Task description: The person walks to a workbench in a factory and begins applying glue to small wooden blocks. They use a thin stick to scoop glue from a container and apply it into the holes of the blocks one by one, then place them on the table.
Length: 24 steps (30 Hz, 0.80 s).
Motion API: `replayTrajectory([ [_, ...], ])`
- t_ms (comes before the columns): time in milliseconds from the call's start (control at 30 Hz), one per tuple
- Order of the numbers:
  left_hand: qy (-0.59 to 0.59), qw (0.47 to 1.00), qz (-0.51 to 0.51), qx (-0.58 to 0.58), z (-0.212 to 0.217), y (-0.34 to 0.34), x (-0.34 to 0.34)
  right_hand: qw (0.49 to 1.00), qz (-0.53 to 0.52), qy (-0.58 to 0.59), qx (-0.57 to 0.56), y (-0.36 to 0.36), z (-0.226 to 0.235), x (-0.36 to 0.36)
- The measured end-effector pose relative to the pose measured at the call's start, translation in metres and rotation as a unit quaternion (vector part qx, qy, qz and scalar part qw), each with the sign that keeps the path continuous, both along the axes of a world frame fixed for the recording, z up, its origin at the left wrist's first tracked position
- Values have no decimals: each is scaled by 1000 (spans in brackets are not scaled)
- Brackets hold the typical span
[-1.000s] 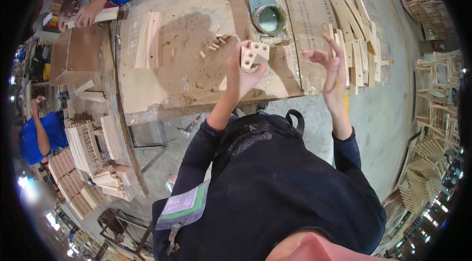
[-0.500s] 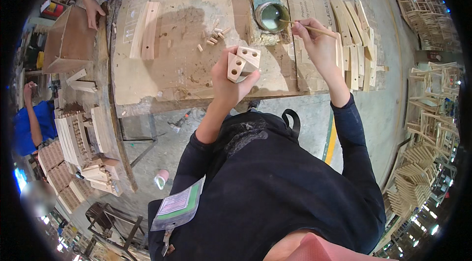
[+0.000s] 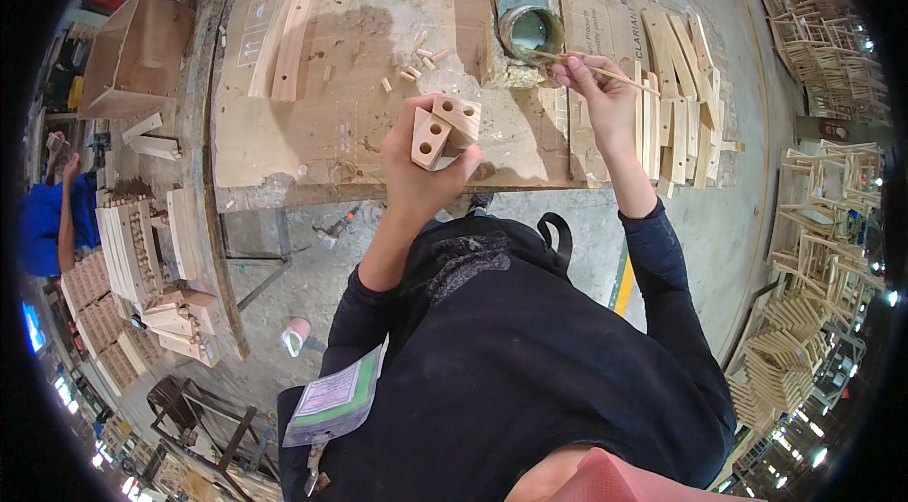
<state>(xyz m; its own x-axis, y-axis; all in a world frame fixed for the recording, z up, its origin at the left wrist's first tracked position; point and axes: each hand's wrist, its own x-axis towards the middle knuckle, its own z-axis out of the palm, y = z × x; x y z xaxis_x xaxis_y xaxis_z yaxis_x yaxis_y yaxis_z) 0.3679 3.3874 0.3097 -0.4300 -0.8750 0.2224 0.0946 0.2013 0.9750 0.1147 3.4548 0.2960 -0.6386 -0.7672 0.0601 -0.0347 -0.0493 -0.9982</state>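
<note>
While the left hand [image 3: 416, 176] keeps a clenched grip on two pale wooden blocks with drilled round holes [image 3: 443, 128] at centre frame, above the counter [image 3: 312, 123], the right hand [image 3: 591, 86] pinches a thin wooden stick [image 3: 591, 67] whose tip reaches the round green tin [image 3: 530, 29] at upper centre. This looks like the glue-loading step; next the stick would need steering into a block's holes. The tin's contents look pale and glossy, but I cannot tell what they are.

Two pale wooden blocks [image 3: 443, 128] — wedge-cut, each drilled with round holes — sit raised above the workbench with the holes facing up, while a thin wooden stick [image 3: 591, 67] slants its tip into the open glue tin [image 3: 532, 30].
</note>
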Motion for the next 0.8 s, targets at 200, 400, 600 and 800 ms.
replayTrajectory([
  [200,-16,1000,-6,-11,2,-3,3,978,-45,-205,-11,2,11,-1],
  [400,-34,999,-39,-15,15,-6,6,974,-72,-206,62,0,8,-12],
  [600,-55,997,-60,-6,23,-6,10,975,-47,-216,-17,-2,8,-16],
  [800,-79,994,-81,-11,30,-5,10,993,-7,-117,-24,13,58,-16],
])
